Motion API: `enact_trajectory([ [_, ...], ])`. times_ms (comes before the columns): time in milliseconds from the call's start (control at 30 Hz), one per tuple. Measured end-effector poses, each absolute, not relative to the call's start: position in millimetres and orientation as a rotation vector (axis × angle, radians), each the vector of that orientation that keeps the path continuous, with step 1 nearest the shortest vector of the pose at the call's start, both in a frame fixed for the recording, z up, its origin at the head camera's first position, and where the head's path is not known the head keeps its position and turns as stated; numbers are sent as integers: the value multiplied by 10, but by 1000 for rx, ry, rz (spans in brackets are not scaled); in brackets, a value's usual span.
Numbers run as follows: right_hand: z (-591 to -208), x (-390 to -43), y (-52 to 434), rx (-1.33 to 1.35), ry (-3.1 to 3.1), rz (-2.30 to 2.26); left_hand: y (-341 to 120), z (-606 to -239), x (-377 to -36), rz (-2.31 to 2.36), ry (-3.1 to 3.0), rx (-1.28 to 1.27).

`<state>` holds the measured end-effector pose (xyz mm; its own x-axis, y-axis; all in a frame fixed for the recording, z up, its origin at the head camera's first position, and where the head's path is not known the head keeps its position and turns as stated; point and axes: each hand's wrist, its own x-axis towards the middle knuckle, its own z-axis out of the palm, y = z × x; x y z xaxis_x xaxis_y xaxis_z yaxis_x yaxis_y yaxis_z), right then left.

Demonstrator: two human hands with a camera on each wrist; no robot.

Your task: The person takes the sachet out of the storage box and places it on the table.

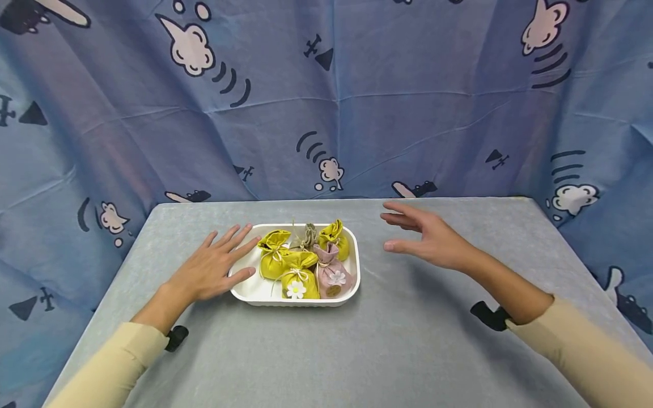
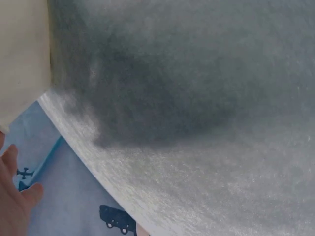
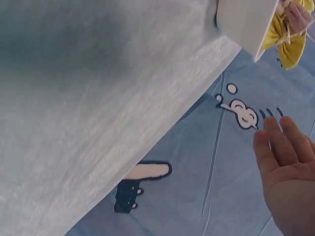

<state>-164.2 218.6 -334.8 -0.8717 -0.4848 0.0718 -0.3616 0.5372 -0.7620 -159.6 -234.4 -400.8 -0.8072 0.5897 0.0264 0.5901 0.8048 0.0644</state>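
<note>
Pouches [image 1: 301, 277] of cloth sit together in a white tray [image 1: 301, 303], which we see on the grey surface [image 1: 326, 351], nearer its far edge than its near one and somewhat nearer its left edge than its right. We count three yellow ones, a pink one [image 1: 329, 263] at the front right and an olive one [image 1: 310, 235] at the back. The front yellow pouch bears a white flower [image 1: 296, 290]; the pink one bears another flower and a round brown tag [image 1: 333, 290]. Cords tie the necks we can make out.

Our left hand [image 1: 216, 269] is over the tray's left end, fingers straight and spread wide, the fingertips close to the leftmost yellow pouch; we cannot tell whether they touch the tray or that pouch. Our right hand [image 1: 431, 235] hangs above the surface, right of the tray and well apart from it, towards the far edge. Its fingers are extended, with a wide gap to the thumb.

Beyond the surface's far edge we see a blue curtain [image 1: 408, 124] printed with cartoon shapes.
</note>
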Motion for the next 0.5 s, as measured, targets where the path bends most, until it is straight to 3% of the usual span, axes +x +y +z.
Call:
enact_trajectory([
  [500, -3476, -1664, 1847, -782, 2457, -1367, -2354, -4058, -1584, -156, -2955, -955],
])
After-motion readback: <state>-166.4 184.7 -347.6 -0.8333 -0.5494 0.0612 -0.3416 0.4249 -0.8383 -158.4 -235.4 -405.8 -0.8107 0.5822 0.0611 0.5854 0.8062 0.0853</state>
